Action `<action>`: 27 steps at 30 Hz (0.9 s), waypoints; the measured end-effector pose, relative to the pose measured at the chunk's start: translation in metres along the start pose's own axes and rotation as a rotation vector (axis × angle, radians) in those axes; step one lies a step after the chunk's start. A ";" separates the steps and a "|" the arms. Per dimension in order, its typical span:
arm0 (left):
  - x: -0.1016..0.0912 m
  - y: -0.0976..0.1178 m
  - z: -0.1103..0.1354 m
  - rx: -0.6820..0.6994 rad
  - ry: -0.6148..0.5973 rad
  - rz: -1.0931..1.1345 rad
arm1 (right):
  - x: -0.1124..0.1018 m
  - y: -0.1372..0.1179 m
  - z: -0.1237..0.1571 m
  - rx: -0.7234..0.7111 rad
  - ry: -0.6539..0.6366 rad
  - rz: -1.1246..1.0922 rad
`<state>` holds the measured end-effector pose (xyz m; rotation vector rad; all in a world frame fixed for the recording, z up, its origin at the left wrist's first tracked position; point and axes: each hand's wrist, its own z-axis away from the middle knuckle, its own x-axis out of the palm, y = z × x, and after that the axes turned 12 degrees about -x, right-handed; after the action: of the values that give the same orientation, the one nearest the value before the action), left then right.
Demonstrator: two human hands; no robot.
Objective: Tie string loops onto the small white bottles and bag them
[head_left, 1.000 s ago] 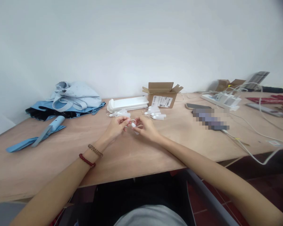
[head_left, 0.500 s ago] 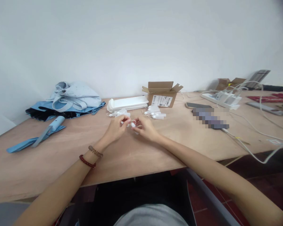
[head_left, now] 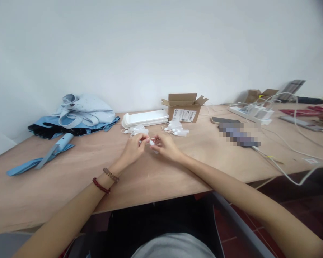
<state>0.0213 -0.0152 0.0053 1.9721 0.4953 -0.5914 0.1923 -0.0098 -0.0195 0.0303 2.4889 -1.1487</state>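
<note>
Just ahead of me over the table, my right hand (head_left: 165, 147) pinches a small white plastic squeeze bottle (head_left: 152, 142) with a thin loop at its cap. Its lower part is mostly behind the fingers. Against the bottle's cap end, my left hand (head_left: 134, 147) has thumb and forefinger closed in a pinch. What lies between those fingers is too small to make out. Beyond the left hand lie several similar translucent bottles (head_left: 136, 129). A second group of bottles (head_left: 174, 126) rests beyond the right hand, before the carton.
At the back are a stack of white paper sleeves (head_left: 146, 117) and an open cardboard box (head_left: 184, 113). A blue umbrella (head_left: 63, 141) and pale cloth bag (head_left: 86, 107) lie left. To the right are phones (head_left: 226, 122), a power strip (head_left: 254, 111) and trailing white cables (head_left: 281, 172).
Both hands keep nearly the same place at the bottle. My left hand and wrist have turned slightly and shifted a little. The camera view has moved a touch.
</note>
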 end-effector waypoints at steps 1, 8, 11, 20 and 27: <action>0.000 0.000 0.000 -0.003 -0.002 0.007 | 0.000 0.000 0.000 0.003 0.000 0.000; 0.002 -0.003 -0.001 -0.042 -0.030 0.051 | 0.000 0.002 0.001 0.008 0.012 0.004; 0.003 -0.004 -0.001 -0.075 -0.060 0.111 | 0.000 0.003 0.001 -0.003 0.018 -0.021; 0.000 -0.003 -0.003 -0.106 -0.073 0.197 | 0.003 0.001 0.003 -0.013 0.050 -0.092; 0.002 -0.005 -0.003 -0.157 -0.110 0.284 | 0.006 0.006 0.004 0.026 0.058 -0.191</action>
<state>0.0206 -0.0104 0.0021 1.8076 0.1820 -0.4634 0.1887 -0.0096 -0.0279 -0.1724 2.5721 -1.2730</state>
